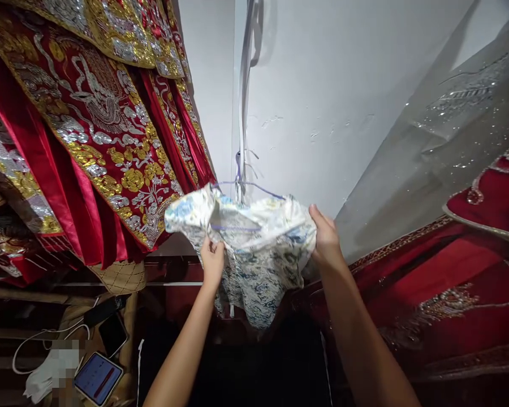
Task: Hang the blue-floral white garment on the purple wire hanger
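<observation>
A white garment (261,282) with a blue and green print hangs on a thin purple hanger (263,190) in the middle of the view. The hanger's hook is by a white strap (242,102) that runs down the wall. My left hand (212,257) pinches the cloth near the neckline, at the left of the opening. On the right, my right hand (324,234) grips the garment's side edge, thumb up and fingers partly hidden behind the cloth. Through the open neckline the lower bar of the hanger shows.
Red embroidered costumes (102,124) with gold and silver sequins hang at the left. To the right are sheer sparkling fabric (462,130) and red beaded cloth (441,277). A lit phone (98,377), a dark phone (113,334) and a white cable (21,353) lie on a wooden seat.
</observation>
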Demonstrator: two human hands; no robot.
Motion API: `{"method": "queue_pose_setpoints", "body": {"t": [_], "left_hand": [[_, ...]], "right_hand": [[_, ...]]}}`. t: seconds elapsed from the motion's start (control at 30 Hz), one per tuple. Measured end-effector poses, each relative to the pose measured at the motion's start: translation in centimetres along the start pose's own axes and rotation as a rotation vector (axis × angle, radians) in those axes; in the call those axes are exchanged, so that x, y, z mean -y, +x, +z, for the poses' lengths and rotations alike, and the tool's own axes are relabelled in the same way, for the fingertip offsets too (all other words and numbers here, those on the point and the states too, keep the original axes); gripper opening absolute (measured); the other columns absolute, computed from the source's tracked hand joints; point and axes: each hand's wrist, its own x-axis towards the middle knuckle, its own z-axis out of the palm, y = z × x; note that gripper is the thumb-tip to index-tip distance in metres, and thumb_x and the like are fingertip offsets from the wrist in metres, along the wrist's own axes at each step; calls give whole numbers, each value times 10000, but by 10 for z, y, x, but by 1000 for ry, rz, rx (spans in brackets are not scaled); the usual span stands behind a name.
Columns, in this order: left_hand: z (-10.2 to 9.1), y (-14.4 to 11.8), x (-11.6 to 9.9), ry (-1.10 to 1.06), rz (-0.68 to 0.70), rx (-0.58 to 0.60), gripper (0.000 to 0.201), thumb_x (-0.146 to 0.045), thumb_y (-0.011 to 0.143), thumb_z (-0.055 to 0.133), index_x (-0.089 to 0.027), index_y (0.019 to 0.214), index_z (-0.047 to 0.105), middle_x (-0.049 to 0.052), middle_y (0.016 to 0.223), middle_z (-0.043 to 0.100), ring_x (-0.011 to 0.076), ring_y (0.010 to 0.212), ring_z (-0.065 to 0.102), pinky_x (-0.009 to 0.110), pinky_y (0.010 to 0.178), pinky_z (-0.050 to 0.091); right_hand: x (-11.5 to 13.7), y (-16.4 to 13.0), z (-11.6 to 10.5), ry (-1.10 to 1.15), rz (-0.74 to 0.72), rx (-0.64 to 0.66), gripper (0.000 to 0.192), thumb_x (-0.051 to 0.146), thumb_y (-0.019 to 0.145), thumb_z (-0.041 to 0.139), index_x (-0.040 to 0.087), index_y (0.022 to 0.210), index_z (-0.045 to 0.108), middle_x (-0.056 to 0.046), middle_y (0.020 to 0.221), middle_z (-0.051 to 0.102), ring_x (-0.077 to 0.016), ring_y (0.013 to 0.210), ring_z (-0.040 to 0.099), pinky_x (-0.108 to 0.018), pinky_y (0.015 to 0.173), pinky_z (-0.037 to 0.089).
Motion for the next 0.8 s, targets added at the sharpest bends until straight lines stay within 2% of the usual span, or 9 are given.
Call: {"method": "queue_pose_setpoints", "body": {"t": [0.1,0.2,0.27,0.3,0.4,0.47,0.63,0.73,0.8], "left_hand": [[-18,-23,4,-75,-186,165,59,-181,704,614,-156,757,603,-25,658,534,100,595,450,199,576,362],[-35,-41,2,-161,-302,268,241,-183,712,615,-153,942,682,10,780,649,123,680,543,221,668,433],[-40,-49,-3,-189,-342,302,325,-180,716,620,-155,1031,695,38,871,700,146,745,597,246,730,464],[-41,-52,-6,-193,-356,323,354,-176,716,621,-154,1061,698,51,906,715,159,771,617,258,749,474],[-40,-58,-16,-191,-355,392,387,-171,735,616,-155,1113,697,77,989,731,193,846,652,287,791,493],[-40,-60,-21,-193,-338,422,375,-183,767,609,-163,1134,687,83,1019,727,209,893,660,305,815,504],[-48,-62,-19,-180,-199,400,395,-232,780,683,-201,1169,622,94,1114,681,237,1040,643,351,926,496],[-53,-64,1,-13,-23,438,420,-229,749,739,-227,1149,609,79,1178,631,234,1144,586,353,1017,435],[-53,-68,19,110,12,487,254,-245,804,695,-207,1045,626,56,1041,642,207,1036,605,321,950,453]], "right_hand": [[-37,-31,-19,-96,-14,-219,441,547,807,660,171,1038,658,-81,955,712,-258,948,680,-376,813,547],[-78,-74,-22,-235,-186,-574,440,466,804,669,206,1151,595,-74,1178,646,-227,1074,616,-365,916,497],[-102,-106,-11,-289,-155,-630,353,463,828,642,208,1068,605,-78,1114,653,-222,1000,621,-360,876,499],[-111,-120,-3,-276,-54,-520,302,482,858,599,207,983,614,-78,1005,671,-221,900,631,-359,808,510],[-124,-151,29,-211,297,122,346,554,904,508,232,825,608,-73,760,677,-232,669,608,-369,624,487],[-121,-158,47,-192,354,378,346,559,914,501,253,778,588,-60,703,666,-226,615,579,-364,585,450],[-102,-152,63,-193,309,389,332,501,920,513,252,706,567,-22,595,580,-186,527,487,-326,524,362],[-99,-153,61,-206,393,380,328,452,885,544,241,635,563,-9,491,523,-159,442,419,-305,475,303],[-100,-156,60,-203,466,425,322,416,870,542,243,599,563,-11,445,500,-148,400,388,-299,449,279]]}}
